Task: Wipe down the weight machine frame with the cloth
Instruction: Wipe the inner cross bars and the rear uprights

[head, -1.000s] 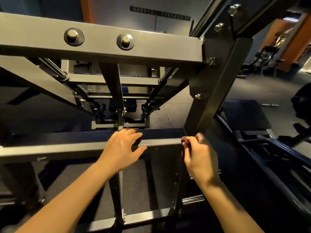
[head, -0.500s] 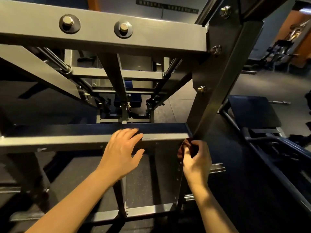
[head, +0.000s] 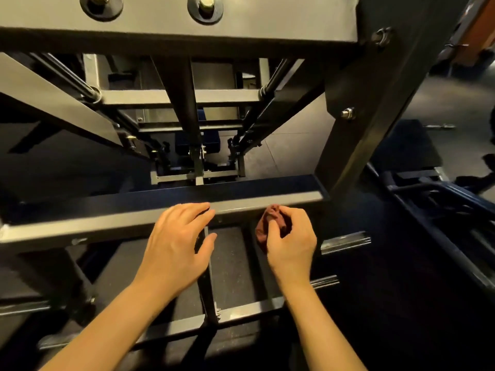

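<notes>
1 cloth in right hand

I am standing in a gym: I am leaning over a heavy steel weight machine frame held by big bolts. Guide rods are running down inside it, above rubber-tiled floor and a dark pad.
</notes>
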Motion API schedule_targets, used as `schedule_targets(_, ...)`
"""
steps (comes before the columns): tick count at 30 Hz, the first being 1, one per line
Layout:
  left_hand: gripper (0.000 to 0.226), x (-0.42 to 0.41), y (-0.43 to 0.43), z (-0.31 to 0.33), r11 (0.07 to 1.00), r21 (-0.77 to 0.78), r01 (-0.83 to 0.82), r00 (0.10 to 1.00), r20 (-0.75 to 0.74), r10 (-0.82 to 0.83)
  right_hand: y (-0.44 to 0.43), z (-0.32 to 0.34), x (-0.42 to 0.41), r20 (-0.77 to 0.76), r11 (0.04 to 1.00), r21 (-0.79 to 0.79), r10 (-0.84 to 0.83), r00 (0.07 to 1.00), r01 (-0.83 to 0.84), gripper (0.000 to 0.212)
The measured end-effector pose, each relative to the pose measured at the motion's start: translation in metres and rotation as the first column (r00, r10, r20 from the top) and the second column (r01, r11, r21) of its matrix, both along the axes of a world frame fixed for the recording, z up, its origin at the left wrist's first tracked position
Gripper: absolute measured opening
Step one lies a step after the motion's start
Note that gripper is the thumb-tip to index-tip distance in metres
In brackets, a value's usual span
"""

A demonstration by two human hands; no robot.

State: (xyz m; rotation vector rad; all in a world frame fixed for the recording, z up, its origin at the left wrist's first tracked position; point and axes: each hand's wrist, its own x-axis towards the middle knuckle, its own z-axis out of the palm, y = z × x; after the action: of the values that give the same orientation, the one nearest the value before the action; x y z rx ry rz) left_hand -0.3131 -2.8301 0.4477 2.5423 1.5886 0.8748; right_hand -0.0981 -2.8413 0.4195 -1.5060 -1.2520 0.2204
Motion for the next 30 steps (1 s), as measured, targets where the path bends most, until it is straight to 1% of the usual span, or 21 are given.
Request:
schedule_targets(2, 0.046, -0.012, 0.003, -0.001, 1.000, 0.027, 0.016, 1.000, 0.004, -0.016, 0.003, 0.000, 0.017, -0.117, 0.987, -0.013, -0.159, 0.980, 0.159, 0.018)
schedule_targets(4, 0.047, -0.025, 0.005, -0.002, 0.999, 0.046, 0.002, 1.000, -0.002, -0.002, 0.007, -0.003, 0.002, -0.227, 0.955, -0.039, -0.295, 0.928, 0.294, 0.014)
schedule_targets(5, 0.048, -0.030, 0.006, -0.003, 0.999, 0.050, -0.007, 1.000, -0.008, 0.007, 0.008, -0.006, -0.017, -0.265, 0.945, -0.058, -0.326, 0.908, 0.322, 0.013)
schedule_targets(6, 0.048, -0.034, 0.007, -0.004, 0.999, 0.052, -0.011, 1.000, -0.012, 0.011, 0.007, -0.008, -0.038, -0.272, 0.952, -0.060, -0.303, 0.913, 0.299, 0.011)
schedule_targets(7, 0.047, -0.039, 0.009, -0.004, 0.999, 0.053, 0.000, 1.000, -0.017, 0.001, 0.004, -0.011, -0.059, -0.227, 0.970, -0.031, -0.242, 0.943, 0.242, 0.010)
schedule_targets(9, 0.045, -0.043, 0.013, -0.005, 0.998, 0.055, 0.024, 1.000, -0.012, -0.023, -0.003, -0.017, -0.077, -0.015, 0.997, 0.028, -0.074, 0.997, 0.074, 0.010)
schedule_targets(10, 0.045, -0.045, 0.015, -0.005, 0.998, 0.058, 0.035, 0.999, -0.008, -0.035, -0.003, -0.019, -0.070, 0.059, 0.998, 0.048, -0.039, 0.998, 0.037, 0.011)
schedule_targets(11, 0.044, -0.046, 0.016, -0.005, 0.997, 0.058, 0.043, 0.999, 0.001, -0.043, 0.000, -0.018, -0.055, 0.082, 0.996, 0.066, -0.060, 0.995, 0.055, 0.011)
schedule_targets(12, 0.044, -0.046, 0.017, -0.005, 0.997, 0.057, 0.046, 0.999, 0.013, -0.047, 0.003, -0.013, -0.038, 0.058, 0.989, 0.075, -0.132, 0.989, 0.128, 0.012)
schedule_targets(14, 0.046, -0.046, 0.015, -0.006, 0.998, 0.051, 0.049, 0.998, 0.027, -0.050, 0.008, 0.000, -0.011, -0.070, 0.944, 0.081, -0.314, 0.947, 0.319, 0.014)
schedule_targets(15, 0.047, -0.045, 0.015, -0.008, 0.997, 0.051, 0.051, 0.998, 0.027, -0.053, 0.009, 0.003, -0.009, -0.130, 0.920, 0.079, -0.372, 0.919, 0.384, 0.012)
schedule_targets(17, 0.048, -0.045, 0.014, -0.009, 0.997, 0.053, 0.051, 0.998, 0.027, -0.053, 0.012, -0.002, -0.037, -0.144, 0.906, 0.080, -0.402, 0.904, 0.416, 0.008)
schedule_targets(18, 0.048, -0.045, 0.014, -0.009, 0.997, 0.053, 0.048, 0.999, 0.022, -0.049, 0.011, -0.007, -0.060, -0.099, 0.925, 0.094, -0.358, 0.928, 0.367, 0.007)
schedule_targets(20, 0.047, -0.046, 0.016, -0.007, 0.997, 0.059, 0.048, 0.999, -0.010, -0.048, 0.004, -0.017, -0.092, 0.061, 0.972, 0.141, -0.197, 0.979, 0.187, 0.006)
schedule_targets(21, 0.047, -0.047, 0.017, -0.006, 0.997, 0.061, 0.053, 0.998, -0.025, -0.052, 0.002, -0.020, -0.094, 0.133, 0.983, 0.138, -0.138, 0.981, 0.120, 0.007)
schedule_targets(22, 0.047, -0.048, 0.017, -0.006, 0.996, 0.059, 0.060, 0.998, -0.032, -0.058, 0.002, -0.020, -0.085, 0.166, 0.985, 0.140, -0.123, 0.979, 0.100, 0.009)
schedule_targets(24, 0.047, -0.050, 0.017, -0.005, 0.996, 0.051, 0.074, 0.997, -0.028, -0.072, 0.003, -0.015, -0.057, 0.095, 0.966, 0.151, -0.225, 0.970, 0.209, 0.012)
schedule_targets(27, 0.047, -0.051, 0.016, -0.004, 0.995, 0.030, 0.091, 0.995, -0.035, -0.090, 0.007, -0.005, -0.040, -0.152, 0.900, 0.050, -0.421, 0.894, 0.433, 0.013)
schedule_targets(28, 0.049, -0.053, 0.017, -0.003, 0.994, 0.019, 0.107, 0.993, -0.042, -0.106, 0.009, -0.005, -0.053, -0.184, 0.885, 0.025, -0.453, 0.872, 0.465, 0.013)
schedule_targets(29, 0.050, -0.056, 0.017, -0.002, 0.992, 0.012, 0.124, 0.991, -0.048, -0.123, 0.009, -0.007, -0.074, -0.197, 0.893, 0.039, -0.433, 0.880, 0.448, 0.014)
schedule_targets(30, 0.051, -0.059, 0.018, -0.001, 0.991, 0.005, 0.137, 0.989, -0.053, -0.137, 0.007, -0.010, -0.099, -0.186, 0.921, 0.079, -0.362, 0.913, 0.382, 0.014)
